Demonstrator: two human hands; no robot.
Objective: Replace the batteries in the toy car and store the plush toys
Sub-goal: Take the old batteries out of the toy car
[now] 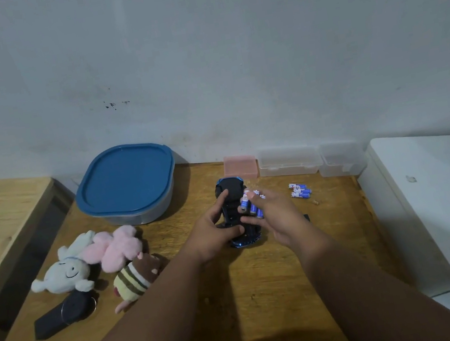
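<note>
Head view: I look down on a wooden table (268, 297) that stands against a pale wall. Both my arms reach in from below.
My left hand (213, 233): it grips the toy car (232, 209) from the left. The forefinger lies along the far part of the car and the thumb is curled over the near part.
Toy car: it is dark with blue edges and sits lengthwise at the middle of the table, its far end toward the wall. I cannot tell if it rests on the wood or is a little lifted.
My right hand (282, 220): it holds a small bunch of blue batteries (250, 207) between curled fingers and thumb, close against the right side of the car.
Loose batteries (300, 190): a few more lie on the table to the right, apart from my hand.
Plush toys: a white plush (65, 271), a pink plush (114, 247) and a striped brown plush (136, 277) lie together on the left part of the table, touching each other.
Container (127, 180): it is clear, with its blue lid on, and stands behind the plush toys near the wall.
Small boxes: a pink box (239, 166) and two clear boxes (289, 161) stand in a row along the wall, behind the car.
Dark strap (66, 313): it has a metal ring and lies just in front of the white plush.
Small black piece (306, 217): it lies just beside my right hand, partly hidden.
</note>
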